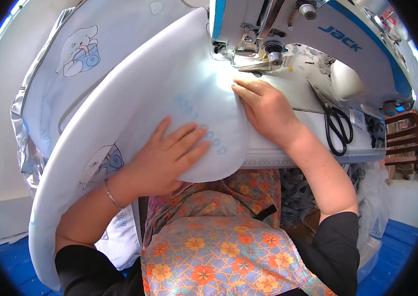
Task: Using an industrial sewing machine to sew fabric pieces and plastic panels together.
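Note:
A large white printed fabric piece (169, 79) with a rounded corner stretches across the sewing table and hangs down over my left side. Pale blue lettering and a cartoon animal are printed on it. My left hand (172, 155) lies flat on this cloth with fingers spread, close to the lettering. Up by the lit needle area of the sewing machine (263, 54), my right hand (263, 103) grips the cloth's right edge between its fingers; the thumb is largely hidden. Bright lamp light washes out the fabric just under the machine head.
Black-handled scissors (336, 123) lie right of my right hand on the table (293, 155). More printed cloth (115, 37) is spread at the back left. Below the table on the right are grey scraps (300, 197) and clear plastic bags (371, 202). A wooden chair (406, 138) stands far right.

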Demonstrator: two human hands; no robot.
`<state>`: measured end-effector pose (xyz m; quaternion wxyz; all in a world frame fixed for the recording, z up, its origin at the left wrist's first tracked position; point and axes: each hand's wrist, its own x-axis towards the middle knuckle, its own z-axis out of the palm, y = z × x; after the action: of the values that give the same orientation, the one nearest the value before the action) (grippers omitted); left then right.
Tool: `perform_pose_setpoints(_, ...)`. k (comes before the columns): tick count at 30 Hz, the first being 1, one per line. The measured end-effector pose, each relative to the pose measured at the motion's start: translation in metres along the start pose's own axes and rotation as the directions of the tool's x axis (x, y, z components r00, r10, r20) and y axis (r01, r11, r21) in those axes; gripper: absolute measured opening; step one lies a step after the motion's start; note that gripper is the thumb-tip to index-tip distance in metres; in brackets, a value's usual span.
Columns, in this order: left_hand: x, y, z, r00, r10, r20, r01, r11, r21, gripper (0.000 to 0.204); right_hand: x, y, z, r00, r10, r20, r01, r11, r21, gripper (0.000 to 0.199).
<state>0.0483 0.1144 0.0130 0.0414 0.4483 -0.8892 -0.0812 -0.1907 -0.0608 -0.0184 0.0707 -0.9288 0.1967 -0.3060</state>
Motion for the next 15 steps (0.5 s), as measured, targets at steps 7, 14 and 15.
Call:
perform_pose_setpoints(7,-0.033,-0.023,0.002,0.964,-0.156,-0.214,0.150,0.988,-0.043,0.078,-0.002,-0.001,-0.003,1.000,0.019,0.021,-0.020,1.000,0.016,0.034)
perform_pose_setpoints(14,-0.019,-0.034,-0.005,0.945,-0.266,-0.190,0.280,0.959,0.052,0.058,-0.003,-0.002,-0.002,0.999,0.035,0.030,-0.035,0.999,0.001,0.037)
perform_pose_setpoints(15,-0.018,-0.042,-0.004,0.940,-0.284,-0.189,0.299,0.953,0.053,0.056,-0.003,-0.002,-0.002,0.999,0.036,0.034,-0.036,0.999,-0.001,0.037)
